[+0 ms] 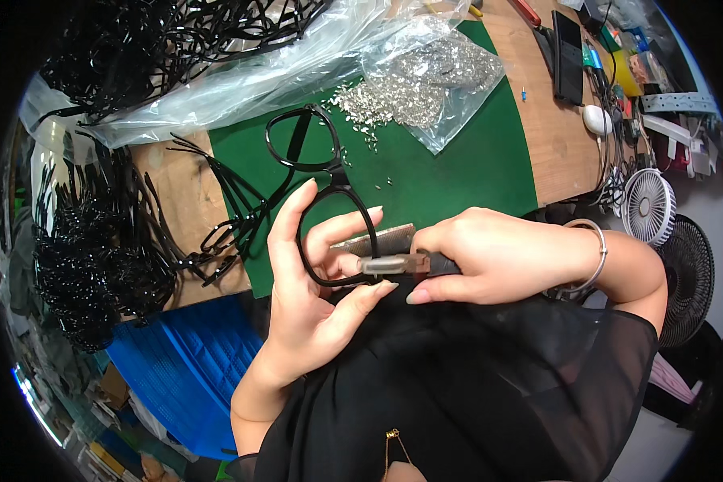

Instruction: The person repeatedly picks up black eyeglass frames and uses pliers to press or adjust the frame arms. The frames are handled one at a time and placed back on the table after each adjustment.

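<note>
My left hand [305, 297] grips a black eyeglass frame [340, 180] by one rim, with the thumb and fingers around it. The other rim points away from me over a green mat [466, 173]. My right hand [474, 253] is closed on a plier-like hand tool [395, 265] with a metal head and dark handle. That metal head is slightly blurred and meets the outer end of the near rim, beside my left thumb. Just behind the tool lies a grey metal block [394, 238], partly covered by my fingers.
Small silvery metal pieces [365, 108] spill from a clear plastic bag [450, 104] onto the mat. Bundles of black eyeglass parts [96, 249] lie left. A blue plastic basket [181, 377] stands below the table edge. A phone [568, 56], cables and a white fan [649, 207] are right.
</note>
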Demonstrator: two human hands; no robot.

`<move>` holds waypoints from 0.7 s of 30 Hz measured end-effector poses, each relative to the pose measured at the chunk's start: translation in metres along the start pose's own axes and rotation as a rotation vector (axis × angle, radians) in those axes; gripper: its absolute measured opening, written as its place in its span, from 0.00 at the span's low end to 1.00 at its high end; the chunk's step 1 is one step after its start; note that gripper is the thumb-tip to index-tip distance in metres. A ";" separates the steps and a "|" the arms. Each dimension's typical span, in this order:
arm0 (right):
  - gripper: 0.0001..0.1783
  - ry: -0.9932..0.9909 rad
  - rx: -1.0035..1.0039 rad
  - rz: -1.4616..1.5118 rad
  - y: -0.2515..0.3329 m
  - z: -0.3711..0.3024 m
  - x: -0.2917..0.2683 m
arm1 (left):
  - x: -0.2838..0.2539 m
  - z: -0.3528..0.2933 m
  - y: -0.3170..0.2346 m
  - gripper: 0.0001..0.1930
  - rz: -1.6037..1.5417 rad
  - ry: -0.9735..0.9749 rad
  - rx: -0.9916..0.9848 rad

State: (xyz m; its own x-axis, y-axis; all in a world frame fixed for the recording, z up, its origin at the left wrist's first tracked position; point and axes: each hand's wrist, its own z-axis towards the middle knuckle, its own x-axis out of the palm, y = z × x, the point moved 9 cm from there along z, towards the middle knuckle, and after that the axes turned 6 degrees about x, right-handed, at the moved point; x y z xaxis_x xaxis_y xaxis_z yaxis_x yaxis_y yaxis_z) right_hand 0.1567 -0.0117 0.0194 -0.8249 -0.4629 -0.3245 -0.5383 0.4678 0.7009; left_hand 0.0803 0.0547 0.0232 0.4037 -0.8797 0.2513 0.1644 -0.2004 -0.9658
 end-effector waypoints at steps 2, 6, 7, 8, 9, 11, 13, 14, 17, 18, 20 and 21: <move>0.17 -0.047 -0.010 0.066 -0.010 0.001 -0.004 | -0.005 -0.001 0.002 0.45 -0.021 -0.044 -0.034; 0.16 -0.152 -0.058 0.218 -0.024 0.010 0.001 | -0.007 0.004 0.005 0.45 -0.092 -0.026 0.023; 0.16 -0.180 -0.078 0.288 -0.029 0.013 0.004 | -0.014 -0.001 0.004 0.50 -0.089 -0.031 0.031; 0.12 -0.198 -0.036 0.260 -0.036 0.014 0.007 | -0.021 -0.010 0.002 0.52 -0.327 -0.149 -0.013; 0.10 -0.282 -0.062 0.173 -0.036 0.014 -0.002 | -0.027 -0.017 -0.002 0.53 -0.495 -0.218 -0.010; 0.08 -0.422 -0.118 0.001 -0.031 0.013 -0.019 | -0.030 -0.036 -0.020 0.53 -0.706 -0.261 0.068; 0.06 -0.582 -0.081 -0.122 -0.035 0.028 -0.038 | -0.033 -0.042 -0.027 0.49 -0.618 -0.358 0.100; 0.07 -0.644 -0.055 -0.198 -0.046 0.041 -0.044 | -0.034 -0.042 -0.024 0.45 -0.531 -0.413 0.090; 0.08 -0.735 -0.053 -0.317 -0.063 0.060 -0.040 | -0.027 -0.043 -0.030 0.43 -0.334 -0.306 0.063; 0.08 -0.737 -0.041 -0.333 -0.063 0.059 -0.037 | -0.027 -0.047 -0.029 0.46 -0.360 -0.289 0.058; 0.08 -0.734 -0.036 -0.376 -0.063 0.062 -0.036 | -0.029 -0.052 -0.030 0.51 -0.409 -0.248 0.045; 0.08 -0.728 -0.043 -0.405 -0.063 0.064 -0.036 | -0.029 -0.052 -0.033 0.53 -0.446 -0.283 0.065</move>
State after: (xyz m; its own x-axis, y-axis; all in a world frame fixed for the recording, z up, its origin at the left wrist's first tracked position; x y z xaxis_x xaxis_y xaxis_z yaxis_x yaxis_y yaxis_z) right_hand 0.2093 0.0233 -0.0541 -0.4820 0.0205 -0.8759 -0.8226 0.3337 0.4605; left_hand 0.0163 0.0645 0.0444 0.5074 -0.5626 0.6527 0.4271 -0.4937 -0.7575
